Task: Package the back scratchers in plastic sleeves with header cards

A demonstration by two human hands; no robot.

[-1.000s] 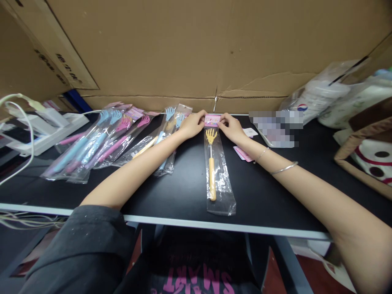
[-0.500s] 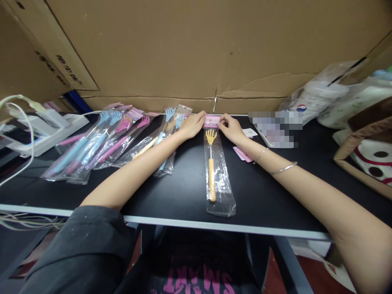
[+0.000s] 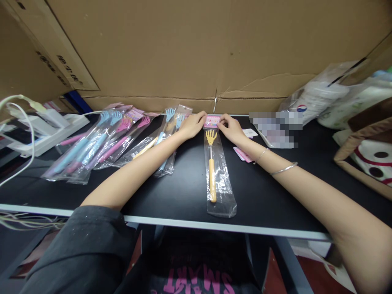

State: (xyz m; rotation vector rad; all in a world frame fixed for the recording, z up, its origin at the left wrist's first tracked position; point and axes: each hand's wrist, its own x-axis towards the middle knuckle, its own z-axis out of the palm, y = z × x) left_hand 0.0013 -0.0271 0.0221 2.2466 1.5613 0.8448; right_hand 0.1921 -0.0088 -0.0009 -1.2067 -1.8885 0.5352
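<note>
A yellow back scratcher (image 3: 212, 175) lies in a clear plastic bag (image 3: 226, 196) on the black table, its claw end pointing away from me. Across the bag's far end sits a pink header card (image 3: 211, 121). My left hand (image 3: 193, 124) pinches the card's left edge with closed fingers. At the right edge, my right hand (image 3: 230, 127) grips the same card between thumb and fingers. Under my right wrist lie more pink cards (image 3: 243, 154), partly hidden by it. Bagged blue back scratchers (image 3: 169, 115) rest just left of my left hand.
Several bagged back scratchers (image 3: 101, 139) are piled on the left, beside a white power strip (image 3: 58, 132) with cables. A blurred-out phone-like object (image 3: 272, 130), a bagged cup (image 3: 318, 96) and a brown-handled bag (image 3: 370, 151) stand right. A cardboard wall (image 3: 183, 53) closes the back.
Both hands stay at the card's edges. The bag's near end has shifted very slightly toward me and to the right; otherwise everything looks the same.
</note>
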